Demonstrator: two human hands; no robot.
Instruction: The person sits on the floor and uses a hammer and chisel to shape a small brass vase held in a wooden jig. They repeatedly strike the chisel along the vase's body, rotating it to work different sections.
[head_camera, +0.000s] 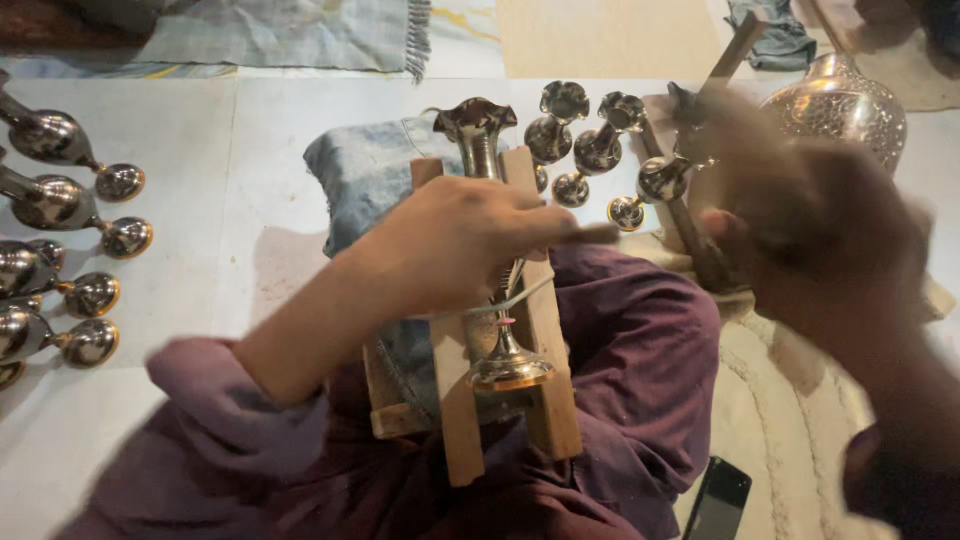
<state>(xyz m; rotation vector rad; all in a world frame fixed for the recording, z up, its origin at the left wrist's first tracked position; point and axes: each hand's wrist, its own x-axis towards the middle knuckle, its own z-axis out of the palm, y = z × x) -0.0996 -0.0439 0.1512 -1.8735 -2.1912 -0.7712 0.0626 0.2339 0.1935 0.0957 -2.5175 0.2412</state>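
Our left hand lies closed over the middle of a metal vase, fingers wrapped across its body and pressing it down into a wooden cradle of two parallel slats. The vase lies lengthwise in the cradle: fluted mouth away from us, round foot toward us, catching a warm glint. A thin rod-like tool pokes out from our left fingertips toward the right; a pale cord or wire crosses the stem just below the hand.

Our right hand is raised beside the cradle and heavily blurred. We appear to grip a wooden stick that slants up and away, but we cannot tell for sure how the fingers close on it.

The cradle rests on folded blue denim cloth across our lap, over purple trousers.

Just beyond the vase's mouth, four small silver vases lie clustered on the pale floor. Along the left edge, a row of more polished vases lies on their sides. At upper right stands a large engraved metal pot. A dark phone lies near our right knee on a cream rug.
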